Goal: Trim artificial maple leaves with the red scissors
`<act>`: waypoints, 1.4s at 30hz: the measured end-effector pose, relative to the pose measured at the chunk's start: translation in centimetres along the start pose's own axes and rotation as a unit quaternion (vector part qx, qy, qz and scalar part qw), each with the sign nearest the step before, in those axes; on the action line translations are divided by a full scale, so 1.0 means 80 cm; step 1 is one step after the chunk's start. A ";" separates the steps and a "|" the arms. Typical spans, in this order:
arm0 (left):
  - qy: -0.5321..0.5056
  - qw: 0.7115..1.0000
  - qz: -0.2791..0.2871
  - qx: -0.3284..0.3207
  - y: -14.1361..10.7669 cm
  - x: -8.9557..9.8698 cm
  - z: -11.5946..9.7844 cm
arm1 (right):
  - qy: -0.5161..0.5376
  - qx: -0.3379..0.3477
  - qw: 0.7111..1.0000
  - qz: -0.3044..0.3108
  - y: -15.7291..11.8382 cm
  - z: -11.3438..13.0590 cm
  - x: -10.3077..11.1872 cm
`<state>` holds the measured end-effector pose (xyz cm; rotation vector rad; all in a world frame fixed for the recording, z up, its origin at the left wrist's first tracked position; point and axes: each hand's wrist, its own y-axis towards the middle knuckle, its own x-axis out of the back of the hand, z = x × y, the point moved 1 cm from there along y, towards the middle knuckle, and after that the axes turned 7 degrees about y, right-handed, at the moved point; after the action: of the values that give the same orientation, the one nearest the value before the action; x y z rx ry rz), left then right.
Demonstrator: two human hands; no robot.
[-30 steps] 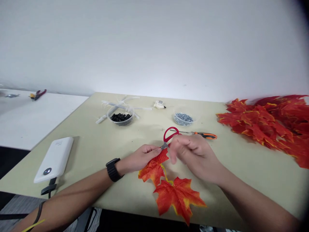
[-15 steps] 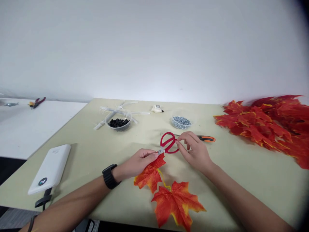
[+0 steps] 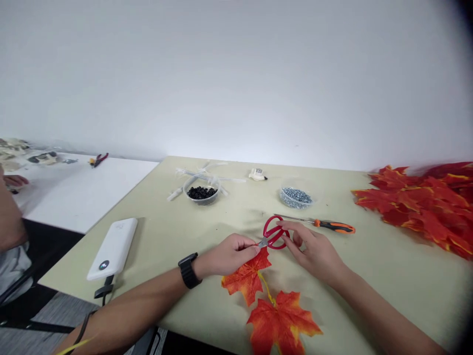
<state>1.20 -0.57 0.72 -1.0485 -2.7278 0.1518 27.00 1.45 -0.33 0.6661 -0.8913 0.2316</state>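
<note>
Red-handled scissors (image 3: 276, 235) are between my hands, their blades pointing left and mostly covered. My left hand (image 3: 232, 254) pinches the blade end together with the top of a red-orange artificial maple leaf (image 3: 248, 278). At the handle loops, my right hand (image 3: 308, 246) has its thumb and fingers closed on the scissors. A second artificial maple leaf (image 3: 281, 323) hangs below the first, joined by a yellow stem (image 3: 266, 287). How the blade tips meet the upper leaf is hidden by my left thumb.
Behind my hands are a screwdriver (image 3: 334, 226), a tub of black pieces (image 3: 202, 194), a tub of small metal pieces (image 3: 295, 197) and clear strips (image 3: 175, 194). A leaf pile (image 3: 424, 202) lies right, a white power bank (image 3: 114, 249) left. Another person's arm (image 3: 9, 217) shows far left.
The view has turned left, so things appear further right and another person's arm has come in. My right fingers have moved further onto the scissors' handle loops.
</note>
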 end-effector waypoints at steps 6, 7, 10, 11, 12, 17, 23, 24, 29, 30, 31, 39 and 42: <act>-0.023 0.999 -0.043 0.013 0.003 -0.001 0.002 | 0.021 -0.036 0.999 0.030 0.001 -0.012 -0.001; -0.026 0.998 -0.048 0.017 0.003 -0.001 0.003 | 0.022 -0.034 0.999 0.033 0.000 -0.014 -0.001; -0.035 0.998 -0.055 0.018 0.006 0.000 0.006 | 0.020 -0.029 0.999 0.037 -0.003 -0.022 0.000; -0.041 0.997 -0.057 0.019 0.006 0.000 0.007 | 0.019 -0.023 0.999 0.034 -0.004 -0.023 0.000; -0.049 0.997 -0.056 0.020 0.007 0.000 0.009 | 0.019 -0.016 0.999 0.028 -0.004 -0.024 0.001; -0.081 0.996 -0.043 0.019 0.006 0.002 0.010 | 0.028 0.004 0.999 0.036 0.001 -0.013 0.007; -0.087 0.995 -0.043 -0.001 0.000 0.010 0.001 | 0.036 0.000 0.997 0.073 0.002 -0.003 0.004; -0.077 0.996 -0.044 -0.002 -0.001 0.012 0.000 | 0.032 0.002 0.997 0.073 0.001 -0.004 0.002; 0.038 0.998 -0.039 -0.033 -0.004 0.016 -0.008 | -0.001 0.019 0.998 0.057 -0.005 -0.006 -0.009; 0.059 0.997 -0.037 -0.044 -0.005 0.016 -0.009 | -0.005 0.026 0.998 0.053 -0.006 -0.006 -0.010; 0.075 0.995 -0.036 -0.055 -0.006 0.015 -0.010 | -0.009 0.032 0.998 0.051 -0.006 -0.006 -0.011; 0.025 0.998 -0.008 -0.056 -0.005 0.007 -0.001 | -0.029 0.043 0.998 0.027 -0.005 -0.014 -0.004; 0.009 0.999 -0.024 -0.047 -0.006 0.005 0.000 | -0.033 0.055 0.998 -0.004 -0.005 -0.018 0.001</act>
<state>0.56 -0.65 0.89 -1.0018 -2.7644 0.0069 28.13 2.05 -1.10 0.7837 -0.9428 0.2543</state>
